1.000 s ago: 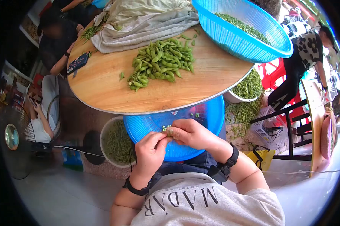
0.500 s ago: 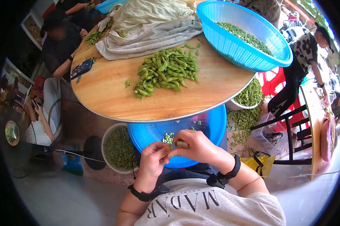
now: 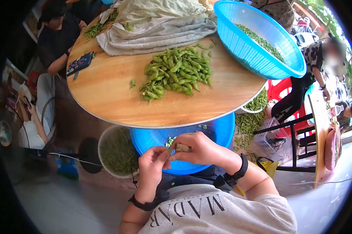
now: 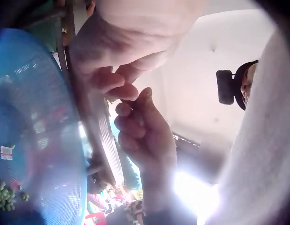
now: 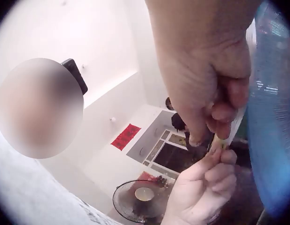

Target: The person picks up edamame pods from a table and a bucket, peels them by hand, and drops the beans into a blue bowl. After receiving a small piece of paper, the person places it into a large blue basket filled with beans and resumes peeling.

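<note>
Above a blue basin (image 3: 144,136), the left hand (image 3: 152,165) pinches a small green pod (image 5: 223,142) between thumb and curled fingers. The right hand (image 3: 201,148) meets it from the other side, its fingers curled round the pod's other end; the fingers largely hide the pod. A tan patch (image 3: 183,148) shows at the right thumb. Loose shelled beans (image 4: 4,196) lie in the basin. On the round wooden table (image 3: 105,105) in front is a heap of green pods (image 3: 178,72).
A grey cloth (image 3: 156,35) and a phone (image 3: 79,64) lie on the table. A tilted blue basket (image 3: 258,54) of beans rests at its right edge. Buckets of pods stand below, one at left (image 3: 117,152). Other people are at left and right.
The hands were pressed closer together a second ago; the fingertips have since shifted, and the tan patch at the right thumb has come into sight. The head view has moved slightly.
</note>
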